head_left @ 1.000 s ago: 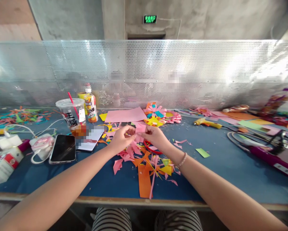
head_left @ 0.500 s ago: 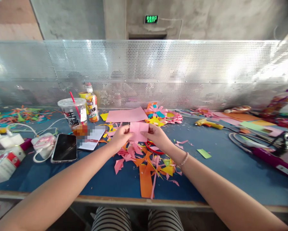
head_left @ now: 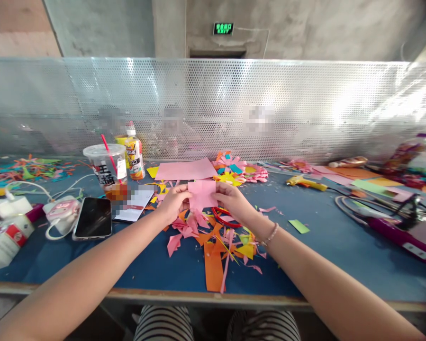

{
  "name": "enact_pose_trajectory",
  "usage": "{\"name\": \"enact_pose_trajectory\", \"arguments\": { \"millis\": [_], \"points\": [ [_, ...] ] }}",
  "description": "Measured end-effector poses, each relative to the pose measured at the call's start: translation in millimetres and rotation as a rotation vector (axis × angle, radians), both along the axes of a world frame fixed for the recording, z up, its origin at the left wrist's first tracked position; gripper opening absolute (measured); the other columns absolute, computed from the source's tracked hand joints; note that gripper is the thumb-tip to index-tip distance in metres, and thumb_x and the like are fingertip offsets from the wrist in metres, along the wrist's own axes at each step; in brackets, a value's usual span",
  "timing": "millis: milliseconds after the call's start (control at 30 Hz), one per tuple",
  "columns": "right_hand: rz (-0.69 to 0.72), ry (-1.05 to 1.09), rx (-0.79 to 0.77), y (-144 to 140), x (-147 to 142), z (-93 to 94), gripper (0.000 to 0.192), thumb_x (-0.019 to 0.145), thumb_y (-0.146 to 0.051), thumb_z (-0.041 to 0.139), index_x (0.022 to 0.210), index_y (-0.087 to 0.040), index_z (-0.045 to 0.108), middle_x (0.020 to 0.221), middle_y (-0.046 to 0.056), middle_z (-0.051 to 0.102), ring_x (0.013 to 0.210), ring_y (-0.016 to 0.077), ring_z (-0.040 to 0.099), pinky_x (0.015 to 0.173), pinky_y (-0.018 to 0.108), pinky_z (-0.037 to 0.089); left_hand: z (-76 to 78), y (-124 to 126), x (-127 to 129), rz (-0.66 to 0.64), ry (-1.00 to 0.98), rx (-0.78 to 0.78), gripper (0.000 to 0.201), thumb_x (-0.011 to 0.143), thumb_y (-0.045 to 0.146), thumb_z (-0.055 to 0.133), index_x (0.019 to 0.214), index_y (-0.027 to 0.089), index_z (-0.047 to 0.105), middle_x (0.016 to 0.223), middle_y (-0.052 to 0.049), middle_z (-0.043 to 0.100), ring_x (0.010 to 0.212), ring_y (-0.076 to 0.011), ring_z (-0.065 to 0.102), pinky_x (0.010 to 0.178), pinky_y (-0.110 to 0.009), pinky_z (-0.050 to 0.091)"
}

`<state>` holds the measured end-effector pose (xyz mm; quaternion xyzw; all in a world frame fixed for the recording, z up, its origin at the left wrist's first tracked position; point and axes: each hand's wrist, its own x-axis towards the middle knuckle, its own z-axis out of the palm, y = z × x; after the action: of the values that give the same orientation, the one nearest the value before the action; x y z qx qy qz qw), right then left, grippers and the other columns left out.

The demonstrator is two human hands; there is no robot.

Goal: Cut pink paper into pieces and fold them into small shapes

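Observation:
Between my hands a small piece of pink paper is held up above the scraps. My left hand pinches its left edge, and my right hand pinches the right edge. Under and in front of it lie pink paper scraps, an orange paper strip and yellow bits. A red-handled tool, probably scissors, lies partly hidden below my right hand. Behind the held piece rests a larger pink sheet, with paper flowers to its right.
On the left stand a drink cup and a bottle, with a phone and a notebook nearer. To the right lie a yellow glue gun, a green paper piece and a purple case. A perforated metal panel closes the back.
The pink paper is still pinched in both hands and sits slightly further left in view. My left hand has shifted a little outward, showing more of the paper. My right knee has moved right.

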<state>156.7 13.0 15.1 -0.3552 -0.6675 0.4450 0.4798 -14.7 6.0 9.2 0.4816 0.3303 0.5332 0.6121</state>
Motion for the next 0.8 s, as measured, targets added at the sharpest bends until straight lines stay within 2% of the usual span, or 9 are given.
{"name": "enact_pose_trajectory", "arguments": {
  "millis": [100, 333, 533, 800],
  "points": [
    [-0.020, -0.001, -0.001, 1.1, 0.3, -1.2, 0.020, 0.064, -0.023, 0.058, 0.058, -0.018, 0.040, 0.055, -0.007, 0.033, 0.049, 0.0057, 0.033, 0.046, 0.020, 0.028, 0.2, -0.4, -0.3, 0.003, 0.024, 0.028, 0.024, 0.054, 0.015, 0.059, 0.078, 0.015, 0.061, 0.068, -0.002, 0.064, 0.058, -0.0130, 0.058, 0.052, -0.023, 0.045],
    [0.016, -0.020, -0.038, 2.9, 1.9, -4.1, 0.019, 0.065, -0.030, 0.059, 0.061, -0.017, 0.045, 0.056, -0.005, 0.040, 0.048, 0.0060, 0.037, 0.049, 0.022, 0.033, -3.0, 1.3, -1.5, 0.014, 0.106, 0.102, 0.015, 0.055, 0.017, 0.064, 0.067, 0.014, 0.057, 0.057, 0.002, 0.055, 0.051, -0.0084, 0.051, 0.051, -0.021, 0.043],
    [-0.051, -0.033, 0.011, 5.5, 1.6, -5.1, 0.021, 0.064, -0.030, 0.060, 0.055, -0.017, 0.045, 0.054, -0.003, 0.040, 0.052, 0.0080, 0.037, 0.048, 0.023, 0.032, -4.8, 4.9, -2.9, 0.100, 0.193, 0.176, 0.008, 0.056, 0.018, 0.062, 0.062, 0.014, 0.058, 0.055, 0.002, 0.054, 0.049, -0.0072, 0.049, 0.047, -0.018, 0.038],
    [0.004, 0.022, -0.070, 2.5, 0.9, -2.5, 0.021, 0.062, -0.031, 0.062, 0.059, -0.017, 0.046, 0.056, -0.005, 0.040, 0.049, 0.0072, 0.036, 0.049, 0.023, 0.032, -3.5, 4.5, -1.1, 0.094, 0.141, 0.102, 0.017, 0.055, 0.019, 0.063, 0.071, 0.014, 0.062, 0.063, 0.000, 0.060, 0.056, -0.0104, 0.054, 0.053, -0.022, 0.043]
  ]
}}
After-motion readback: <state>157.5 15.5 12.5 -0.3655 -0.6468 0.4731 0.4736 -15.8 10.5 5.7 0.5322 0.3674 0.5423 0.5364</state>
